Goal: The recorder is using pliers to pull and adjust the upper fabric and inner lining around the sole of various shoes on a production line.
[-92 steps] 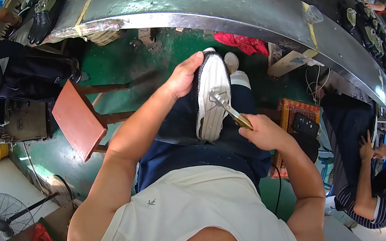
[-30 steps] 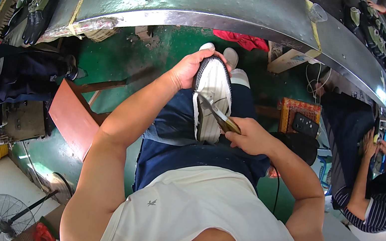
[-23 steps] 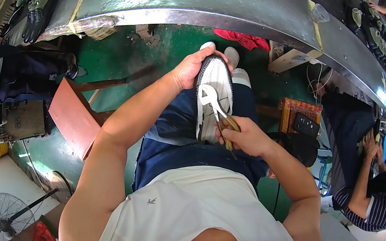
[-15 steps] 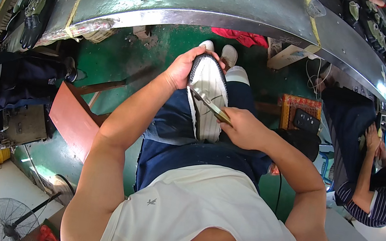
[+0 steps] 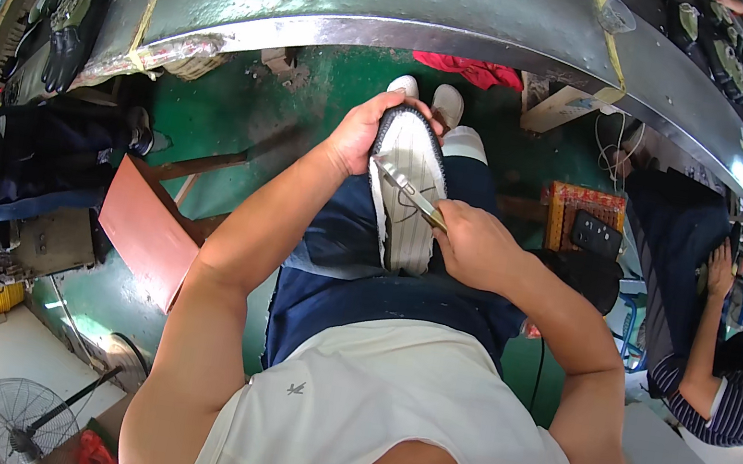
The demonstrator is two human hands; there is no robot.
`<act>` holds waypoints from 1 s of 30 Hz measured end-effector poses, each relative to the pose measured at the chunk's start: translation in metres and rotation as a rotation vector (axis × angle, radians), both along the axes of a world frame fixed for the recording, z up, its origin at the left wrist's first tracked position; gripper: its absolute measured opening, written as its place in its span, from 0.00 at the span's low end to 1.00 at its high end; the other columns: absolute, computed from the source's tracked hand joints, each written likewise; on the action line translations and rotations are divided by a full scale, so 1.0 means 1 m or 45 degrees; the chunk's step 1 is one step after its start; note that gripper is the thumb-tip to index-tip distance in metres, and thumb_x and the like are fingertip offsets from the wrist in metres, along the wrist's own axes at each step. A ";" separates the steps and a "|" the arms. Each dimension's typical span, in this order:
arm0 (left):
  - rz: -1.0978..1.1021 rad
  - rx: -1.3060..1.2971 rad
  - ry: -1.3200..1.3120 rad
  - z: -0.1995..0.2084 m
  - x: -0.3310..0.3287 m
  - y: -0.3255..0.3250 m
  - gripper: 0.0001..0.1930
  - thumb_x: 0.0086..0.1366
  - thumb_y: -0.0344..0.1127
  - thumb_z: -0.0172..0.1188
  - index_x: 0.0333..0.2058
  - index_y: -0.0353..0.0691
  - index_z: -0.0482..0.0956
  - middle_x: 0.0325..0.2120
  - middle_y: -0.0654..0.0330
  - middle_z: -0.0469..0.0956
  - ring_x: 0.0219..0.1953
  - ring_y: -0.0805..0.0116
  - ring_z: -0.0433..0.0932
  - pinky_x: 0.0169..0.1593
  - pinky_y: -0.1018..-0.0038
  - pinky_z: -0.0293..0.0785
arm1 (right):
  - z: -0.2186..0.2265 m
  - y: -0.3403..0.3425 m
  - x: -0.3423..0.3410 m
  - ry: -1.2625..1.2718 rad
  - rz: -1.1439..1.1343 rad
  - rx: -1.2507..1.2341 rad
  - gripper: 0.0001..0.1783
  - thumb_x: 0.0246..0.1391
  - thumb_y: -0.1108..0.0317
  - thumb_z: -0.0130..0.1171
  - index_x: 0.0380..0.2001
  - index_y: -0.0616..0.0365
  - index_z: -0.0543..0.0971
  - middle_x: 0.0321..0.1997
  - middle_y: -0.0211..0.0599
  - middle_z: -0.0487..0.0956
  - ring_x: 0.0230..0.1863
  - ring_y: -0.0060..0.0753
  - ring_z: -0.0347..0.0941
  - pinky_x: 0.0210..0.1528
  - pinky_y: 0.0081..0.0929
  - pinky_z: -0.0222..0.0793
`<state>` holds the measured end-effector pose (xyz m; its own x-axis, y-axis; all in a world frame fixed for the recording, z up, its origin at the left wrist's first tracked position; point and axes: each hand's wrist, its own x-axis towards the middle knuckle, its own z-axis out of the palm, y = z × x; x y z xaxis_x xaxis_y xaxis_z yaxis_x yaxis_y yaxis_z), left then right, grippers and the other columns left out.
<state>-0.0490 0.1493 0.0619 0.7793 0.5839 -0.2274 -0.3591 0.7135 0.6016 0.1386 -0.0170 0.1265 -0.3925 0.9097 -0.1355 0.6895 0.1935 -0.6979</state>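
A shoe (image 5: 405, 233) lies bottom up along my lap, toe pointing away from me. Its underside is whitish, and a dark ridged edge runs round the toe. My left hand (image 5: 359, 138) is wrapped around the toe end from the left, with some fingertips showing past the far rim. In the closed fingers of my right hand (image 5: 478, 246) are metal pincers (image 5: 417, 200) with a brass-coloured handle. Their head rests over the left side of the underside, near the pale edge; whether the jaws grip anything cannot be made out. Thin dark curved lines show beside the tool.
A metal-fronted bench (image 5: 367, 13) curves across the far side, with shoes (image 5: 72, 39) on it. A pinkish board (image 5: 147, 226) stands at my left, near a fan (image 5: 21, 419). On my right, a phone (image 5: 597, 233) lies on a woven stool (image 5: 556, 218). Co-workers sit on both sides.
The whole view has shifted slightly. The pincers' head still sits at the left edge of the shoe's underside, turned a little. Both hands keep their hold.
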 end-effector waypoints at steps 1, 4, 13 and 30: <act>-0.003 -0.022 0.011 -0.001 -0.002 0.000 0.24 0.73 0.53 0.46 0.45 0.34 0.78 0.44 0.44 0.82 0.45 0.50 0.82 0.54 0.54 0.78 | 0.004 0.005 0.003 0.001 -0.002 0.000 0.05 0.57 0.74 0.55 0.36 0.63 0.74 0.36 0.60 0.78 0.40 0.66 0.74 0.44 0.49 0.71; -0.012 -0.041 -0.006 0.001 -0.004 0.001 0.24 0.73 0.52 0.46 0.45 0.34 0.77 0.44 0.44 0.81 0.47 0.50 0.82 0.56 0.55 0.77 | 0.009 0.014 0.016 0.119 0.171 -0.250 0.11 0.59 0.72 0.56 0.45 0.64 0.74 0.41 0.50 0.79 0.39 0.50 0.78 0.43 0.38 0.75; -0.005 -0.104 -0.010 0.009 0.005 -0.002 0.22 0.71 0.49 0.46 0.42 0.35 0.79 0.41 0.47 0.83 0.44 0.52 0.83 0.53 0.57 0.79 | -0.003 -0.002 0.003 1.369 -0.518 -1.465 0.16 0.65 0.65 0.57 0.52 0.61 0.75 0.41 0.29 0.79 0.37 0.17 0.75 0.29 0.14 0.69; -0.149 -0.020 -0.040 0.007 0.010 -0.002 0.23 0.69 0.52 0.53 0.44 0.34 0.79 0.43 0.45 0.82 0.47 0.50 0.81 0.55 0.56 0.77 | 0.038 0.028 0.020 -0.239 0.178 0.181 0.07 0.57 0.70 0.57 0.34 0.63 0.73 0.31 0.51 0.78 0.38 0.58 0.78 0.40 0.50 0.72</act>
